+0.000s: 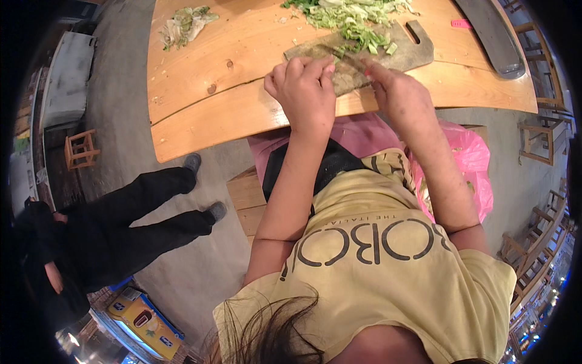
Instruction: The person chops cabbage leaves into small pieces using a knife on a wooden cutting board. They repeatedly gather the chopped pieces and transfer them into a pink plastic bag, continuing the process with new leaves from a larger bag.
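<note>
A worn cutting board with a slot handle lies near the wooden table's front edge. My right hand grips a knife, whose blade reaches left across the board; a bit of red shows at its handle. At the board's left side is my left hand, fingers curled, with a small green piece at its fingertips. Chopped leafy greens cover the board's far part and spread onto the table beyond. A small pile of wilted leaves lies at the table's far left.
A dark tray and a pink item lie at the table's right. A pink plastic bag holding scraps hangs or stands below my right forearm. Another person in dark clothes stands at left. Wooden stools are around.
</note>
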Motion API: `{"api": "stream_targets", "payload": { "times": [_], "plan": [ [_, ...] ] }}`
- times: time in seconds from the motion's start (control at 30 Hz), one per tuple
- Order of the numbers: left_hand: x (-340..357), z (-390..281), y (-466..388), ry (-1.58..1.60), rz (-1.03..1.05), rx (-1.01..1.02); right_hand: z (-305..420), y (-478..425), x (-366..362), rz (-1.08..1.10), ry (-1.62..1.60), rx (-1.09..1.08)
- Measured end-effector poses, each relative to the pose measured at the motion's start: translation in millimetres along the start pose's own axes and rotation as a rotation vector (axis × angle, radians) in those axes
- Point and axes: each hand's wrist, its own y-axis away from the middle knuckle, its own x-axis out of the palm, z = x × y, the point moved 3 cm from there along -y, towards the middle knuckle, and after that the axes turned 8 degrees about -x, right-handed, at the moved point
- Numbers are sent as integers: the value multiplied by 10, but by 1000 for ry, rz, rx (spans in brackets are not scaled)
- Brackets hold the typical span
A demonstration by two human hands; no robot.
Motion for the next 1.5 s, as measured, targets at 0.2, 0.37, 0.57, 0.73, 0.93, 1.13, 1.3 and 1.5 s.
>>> {"api": "stream_targets", "payload": {
  "times": [0.2,0.37,0.57,0.73,0.93,1.13,1.3,1.5],
  "plan": [
    [13,-9,30,9,-15,-9,-166,80,-85,-82,-15,104],
    [8,23,12,38,14,-61,-9,136,-93,-116,-145,5],
    [-4,31,3,71,14,-80,64,164,-37,-113,-149,1],
    [19,20,-48,80,2,-55,150,155,3,-66,-71,-19],
    [-54,-22,11,19,-11,-14,157,-9,132,44,8,34],
    [-106,-33,-46,31,139,-50,-91,43,-100,-39,-52,80],
    [66,-87,-99,-1,71,-45,-115,27,-206,-124,-169,100],
    [87,-62,-62,-35,13,-53,-45,115,-64,-69,-178,94]
  ]
}}
